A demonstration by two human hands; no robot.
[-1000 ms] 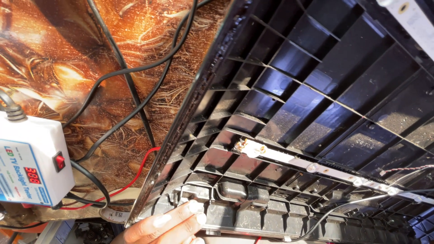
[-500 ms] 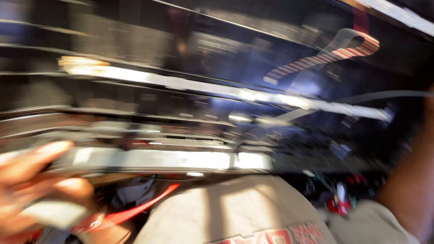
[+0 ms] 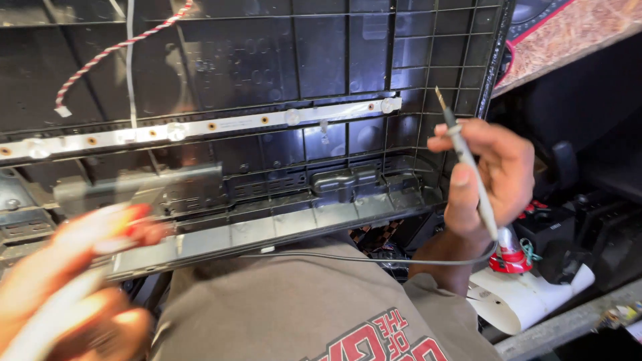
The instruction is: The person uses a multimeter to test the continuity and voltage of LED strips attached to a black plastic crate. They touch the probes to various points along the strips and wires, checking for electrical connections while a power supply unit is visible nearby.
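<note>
Probe [image 3: 468,164] in right hand [image 3: 491,174], beside panel edge [image 3: 498,53].

Bright daylight; glare on panel [image 3: 267,60]; left hand [image 3: 67,287] blurred.

Right hand [image 3: 491,170] has come up holding a probe [image 3: 468,160].

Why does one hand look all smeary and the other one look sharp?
Head view: the left hand is close to the camera and blurred, a red probe in it barely readable; the right hand, holding a thin probe, is sharp; glare glints off the black panel and the LED strip.
</note>
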